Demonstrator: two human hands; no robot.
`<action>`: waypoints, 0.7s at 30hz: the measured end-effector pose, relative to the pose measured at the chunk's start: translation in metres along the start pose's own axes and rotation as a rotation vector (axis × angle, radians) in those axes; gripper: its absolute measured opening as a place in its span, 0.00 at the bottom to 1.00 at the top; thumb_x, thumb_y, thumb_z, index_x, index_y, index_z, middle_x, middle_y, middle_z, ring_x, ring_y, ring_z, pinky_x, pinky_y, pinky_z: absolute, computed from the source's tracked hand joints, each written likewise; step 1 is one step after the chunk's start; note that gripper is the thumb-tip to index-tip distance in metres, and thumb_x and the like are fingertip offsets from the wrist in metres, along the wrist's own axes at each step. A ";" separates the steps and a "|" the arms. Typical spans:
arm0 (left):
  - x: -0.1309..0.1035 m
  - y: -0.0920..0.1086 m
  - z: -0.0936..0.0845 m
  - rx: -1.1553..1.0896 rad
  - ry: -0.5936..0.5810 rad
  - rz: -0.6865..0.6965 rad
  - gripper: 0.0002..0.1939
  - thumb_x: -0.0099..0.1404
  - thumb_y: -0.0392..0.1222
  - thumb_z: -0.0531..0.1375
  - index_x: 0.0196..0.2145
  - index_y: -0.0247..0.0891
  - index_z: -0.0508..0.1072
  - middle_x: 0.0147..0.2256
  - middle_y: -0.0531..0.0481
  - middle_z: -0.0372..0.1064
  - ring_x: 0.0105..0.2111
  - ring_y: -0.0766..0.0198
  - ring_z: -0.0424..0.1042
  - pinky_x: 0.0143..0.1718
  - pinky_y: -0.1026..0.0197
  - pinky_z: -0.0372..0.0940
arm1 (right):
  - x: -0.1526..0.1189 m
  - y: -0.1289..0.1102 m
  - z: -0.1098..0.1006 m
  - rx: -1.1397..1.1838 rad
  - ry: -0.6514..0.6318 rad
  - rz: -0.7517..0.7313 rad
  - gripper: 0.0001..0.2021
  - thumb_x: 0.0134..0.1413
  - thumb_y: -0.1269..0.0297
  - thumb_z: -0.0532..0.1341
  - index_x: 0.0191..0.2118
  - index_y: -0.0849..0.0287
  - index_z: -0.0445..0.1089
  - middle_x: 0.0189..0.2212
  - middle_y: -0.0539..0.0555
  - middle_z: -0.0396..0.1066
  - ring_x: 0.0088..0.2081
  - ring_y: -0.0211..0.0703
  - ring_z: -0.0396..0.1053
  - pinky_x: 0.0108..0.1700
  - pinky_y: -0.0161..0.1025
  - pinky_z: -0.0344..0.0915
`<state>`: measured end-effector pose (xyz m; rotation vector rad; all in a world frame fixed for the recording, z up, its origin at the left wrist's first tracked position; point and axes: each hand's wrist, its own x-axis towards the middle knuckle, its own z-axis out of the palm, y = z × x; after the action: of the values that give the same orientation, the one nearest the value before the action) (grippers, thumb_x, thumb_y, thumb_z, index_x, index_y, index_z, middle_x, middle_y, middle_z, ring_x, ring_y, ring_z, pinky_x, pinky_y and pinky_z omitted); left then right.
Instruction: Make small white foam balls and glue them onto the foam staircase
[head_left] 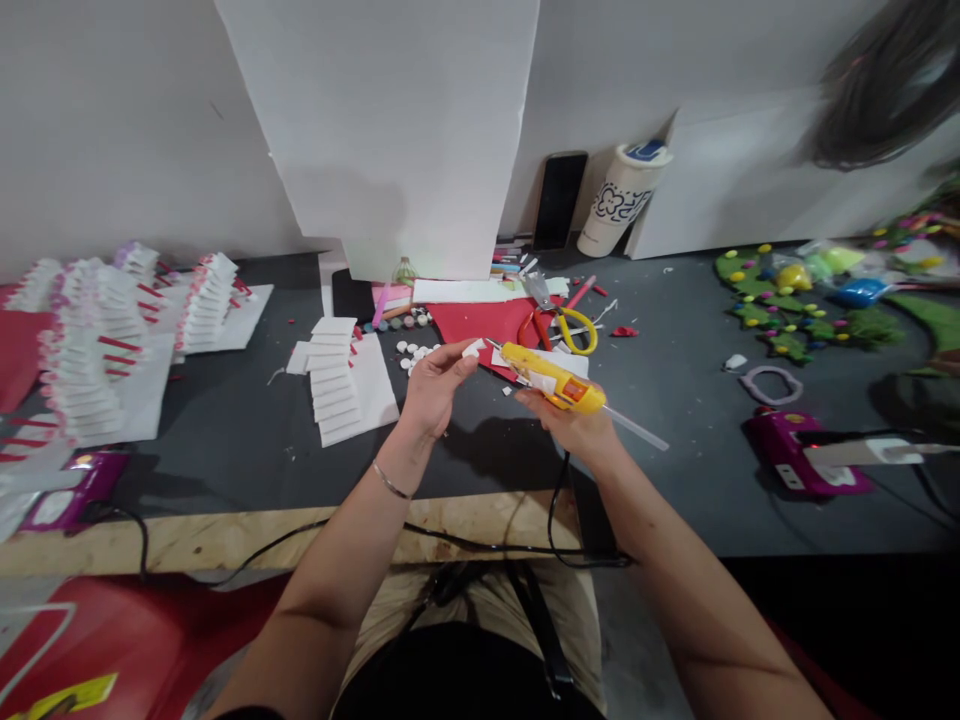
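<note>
My right hand (pixel 562 420) is closed around a yellow hot glue gun (pixel 551 380), with a clear glue stick (pixel 636 428) sticking out of its rear. The gun's nozzle points left, close to a small white piece (pixel 473 348) pinched between the thumb and finger of my left hand (pixel 439 385). Whether the nozzle touches the piece I cannot tell. Left of my left hand, a stepped row of white pieces (pixel 334 375) lies on a white card (pixel 375 385) with short red strips. Several small white discs (pixel 411 352) lie just behind my left hand.
Behind the gun lie red sheet material (pixel 472 325) and scissors with yellow handles (pixel 577 332). Several similar white stepped models (pixel 97 340) stand at the left. A phone (pixel 560 200) and a patterned tumbler (pixel 622 200) lean at the back. Purple power strips (pixel 799 455) and a black cable (pixel 480 546) are nearby.
</note>
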<state>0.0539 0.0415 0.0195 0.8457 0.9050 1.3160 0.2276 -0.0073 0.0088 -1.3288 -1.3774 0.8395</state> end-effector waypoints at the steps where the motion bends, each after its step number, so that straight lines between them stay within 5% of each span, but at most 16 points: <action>1: 0.000 0.000 0.000 0.001 0.001 -0.003 0.15 0.42 0.43 0.75 0.30 0.40 0.82 0.31 0.50 0.78 0.32 0.66 0.73 0.39 0.63 0.66 | 0.000 -0.001 0.000 0.007 -0.008 -0.005 0.14 0.45 0.50 0.68 0.28 0.56 0.71 0.23 0.52 0.72 0.30 0.47 0.74 0.27 0.39 0.71; 21: 0.001 0.000 -0.004 -0.206 -0.058 -0.177 0.14 0.43 0.41 0.76 0.27 0.37 0.80 0.25 0.55 0.73 0.25 0.74 0.69 0.31 0.69 0.65 | 0.002 0.005 0.001 0.004 0.015 -0.036 0.13 0.45 0.51 0.68 0.29 0.56 0.71 0.22 0.51 0.72 0.28 0.45 0.72 0.28 0.41 0.72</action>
<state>0.0504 0.0425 0.0182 0.6258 0.7657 1.2007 0.2282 -0.0048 0.0036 -1.3010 -1.3832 0.8059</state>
